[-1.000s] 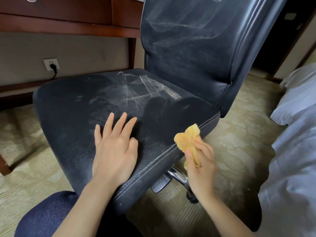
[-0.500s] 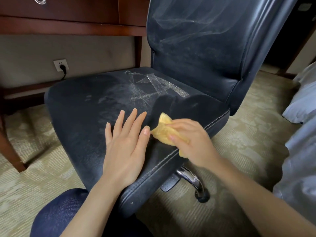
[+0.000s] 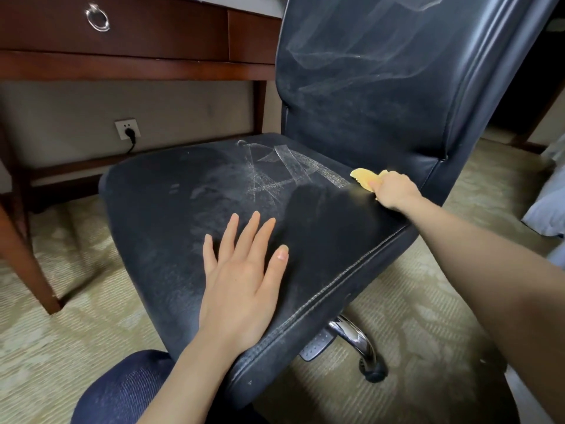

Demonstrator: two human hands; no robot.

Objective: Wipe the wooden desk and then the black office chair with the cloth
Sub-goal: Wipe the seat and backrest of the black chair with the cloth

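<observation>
1. Black leather office chair beside brown wooden desk: wipe of seat in hand.
2. Grips crumpled yellow cloth in right hand, seat's rear corner.
3. Rests left hand flat, fingers straight.
4. Probably calls for sweeping across central dust streaks.

The black padded leather office chair carries pale grey dust, crossed by whitish streak lines at 12 o'clock on its seat, with a darker clean swath at 3 o'clock. The yellow crumpled cloth shows at 2 o'clock. The reddish-brown polished wooden desk bears a silver ring pull. The beige carpet has a paler leafy pattern.
</observation>
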